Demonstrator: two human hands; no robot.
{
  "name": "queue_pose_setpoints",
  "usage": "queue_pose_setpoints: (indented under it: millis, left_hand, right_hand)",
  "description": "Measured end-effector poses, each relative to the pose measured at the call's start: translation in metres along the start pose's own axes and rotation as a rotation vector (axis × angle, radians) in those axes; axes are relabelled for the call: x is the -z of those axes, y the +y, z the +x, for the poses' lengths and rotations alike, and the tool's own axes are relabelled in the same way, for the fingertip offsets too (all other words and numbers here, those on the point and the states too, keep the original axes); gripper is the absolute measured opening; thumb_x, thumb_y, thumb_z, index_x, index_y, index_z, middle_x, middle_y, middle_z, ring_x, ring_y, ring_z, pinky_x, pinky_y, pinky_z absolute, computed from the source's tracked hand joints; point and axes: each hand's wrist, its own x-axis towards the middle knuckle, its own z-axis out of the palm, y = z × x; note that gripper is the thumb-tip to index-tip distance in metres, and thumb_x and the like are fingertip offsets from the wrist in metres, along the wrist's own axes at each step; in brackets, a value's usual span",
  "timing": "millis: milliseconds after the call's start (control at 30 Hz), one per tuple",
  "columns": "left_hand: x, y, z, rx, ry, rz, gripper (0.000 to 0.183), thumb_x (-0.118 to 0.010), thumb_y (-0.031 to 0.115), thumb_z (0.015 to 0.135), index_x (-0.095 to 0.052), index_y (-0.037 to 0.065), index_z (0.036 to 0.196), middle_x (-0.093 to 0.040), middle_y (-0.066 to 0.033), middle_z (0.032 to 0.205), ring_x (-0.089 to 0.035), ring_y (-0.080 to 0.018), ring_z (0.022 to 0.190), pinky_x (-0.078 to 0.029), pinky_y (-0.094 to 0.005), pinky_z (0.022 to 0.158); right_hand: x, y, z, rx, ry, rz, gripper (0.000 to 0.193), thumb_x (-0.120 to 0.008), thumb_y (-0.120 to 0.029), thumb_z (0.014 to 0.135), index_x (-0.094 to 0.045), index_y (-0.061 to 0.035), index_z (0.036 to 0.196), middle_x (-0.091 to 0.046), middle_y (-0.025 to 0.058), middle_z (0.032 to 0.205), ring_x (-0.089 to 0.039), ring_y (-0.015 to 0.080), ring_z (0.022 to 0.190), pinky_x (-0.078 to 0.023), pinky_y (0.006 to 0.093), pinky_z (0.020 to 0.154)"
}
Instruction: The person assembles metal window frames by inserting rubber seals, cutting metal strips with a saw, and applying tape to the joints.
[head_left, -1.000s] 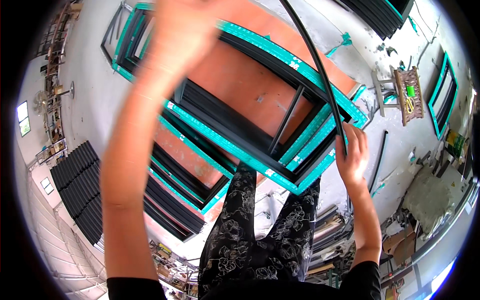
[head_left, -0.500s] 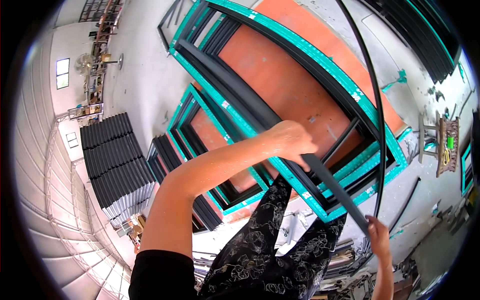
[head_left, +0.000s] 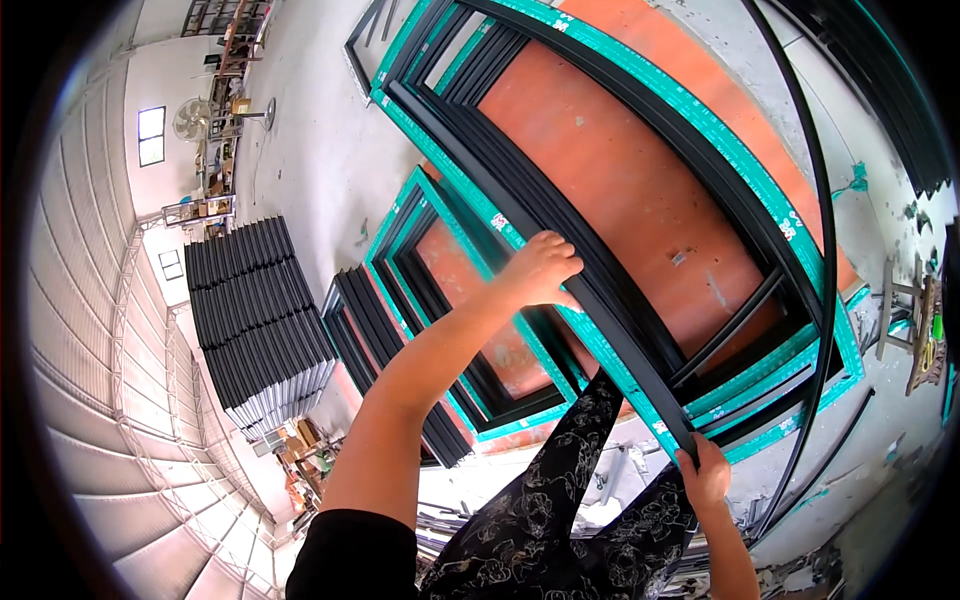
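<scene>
The left hand [head_left: 543, 268] grips a dark bar [head_left: 632, 364] partway along its length, fingers bent over it; the right hand [head_left: 708, 472] grasps its near end, by the near corner of a large green-taped frame [head_left: 735, 160]. The bar stretches between the hands and on past the left one toward the far left corner, along the frame's near long edge. Beneath lies an orange board [head_left: 600, 140]; a smaller frame [head_left: 525, 420] sits to the left.
</scene>
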Motion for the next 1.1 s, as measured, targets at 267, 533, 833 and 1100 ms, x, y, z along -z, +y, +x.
queue_pose_setpoints:
  millis: [267,533,833,1100]
  left_hand:
    - [-0.022,-0.041,-0.009,0.095,-0.023,-0.011,0.055,-0.078,0.056,0.062,-0.065,0.008,0.086,-0.056,-0.0052,0.082,-0.055,-0.0256,0.096,-0.039,-0.0402,0.100]
    - [-0.033,-0.051,0.004,0.138,-0.094,-0.055,0.056,-0.079,0.055,0.063,-0.067,0.008,0.090,-0.056,-0.0060,0.085,-0.054,-0.0273,0.101,-0.034,-0.0428,0.107]
    - [-0.082,-0.076,-0.006,0.068,0.008,-0.087,0.046,-0.075,0.048,0.071,-0.069,0.005,0.085,-0.063,-0.0127,0.084,-0.060,-0.0353,0.088,-0.045,-0.0465,0.089]
    - [-0.099,-0.058,0.012,0.152,-0.154,-0.150,0.037,-0.071,0.035,0.080,-0.066,0.002,0.095,-0.060,-0.0115,0.097,-0.055,-0.0337,0.103,-0.031,-0.0457,0.110]
  right_hand:
    - [-0.024,-0.003,0.050,0.024,-0.013,0.041,0.040,-0.072,-0.030,0.082,-0.065,-0.0012,0.109,-0.065,0.0181,0.085,-0.063,0.0376,0.075,-0.050,0.0441,0.066]
    - [-0.040,0.012,0.068,-0.046,-0.071,0.117,0.040,-0.074,-0.030,0.081,-0.066,-0.0035,0.110,-0.067,0.0190,0.091,-0.064,0.0373,0.080,-0.052,0.0423,0.069]
    - [-0.131,0.047,0.090,-0.162,-0.047,0.030,0.044,-0.070,-0.039,0.081,-0.067,-0.0060,0.111,-0.066,0.0151,0.102,-0.061,0.0344,0.103,-0.049,0.0432,0.088]
    - [-0.137,0.054,0.075,-0.195,0.104,0.156,0.038,-0.075,-0.026,0.077,-0.066,-0.0031,0.107,-0.066,0.0141,0.100,-0.060,0.0359,0.099,-0.049,0.0439,0.086]
